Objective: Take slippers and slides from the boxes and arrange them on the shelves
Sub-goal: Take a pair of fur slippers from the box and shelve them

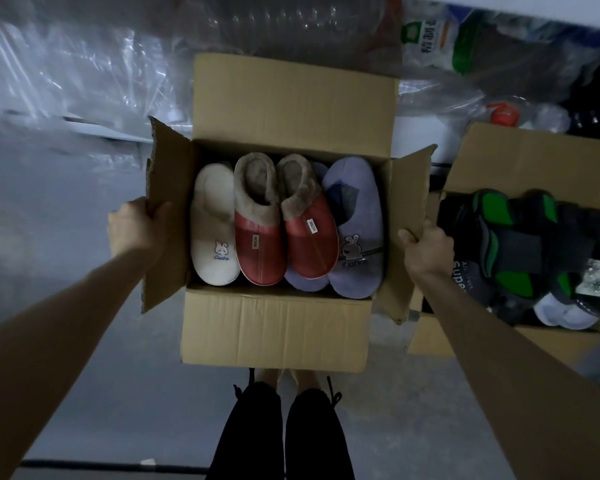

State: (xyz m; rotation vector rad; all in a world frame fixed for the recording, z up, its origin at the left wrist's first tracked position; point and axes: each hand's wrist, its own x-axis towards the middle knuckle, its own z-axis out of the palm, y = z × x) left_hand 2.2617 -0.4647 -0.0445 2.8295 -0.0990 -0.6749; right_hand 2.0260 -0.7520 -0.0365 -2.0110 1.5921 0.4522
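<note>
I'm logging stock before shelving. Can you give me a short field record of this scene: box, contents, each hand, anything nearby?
box: cardboard box, open, on the floor
contents: white slipper, red slippers, purple slippers, side by side, toes toward the person
left hand: grips the left flap
right hand: grips the right flap
second box: to the right, holds black-and-green slides
progress: no slipper in either hand
</note>
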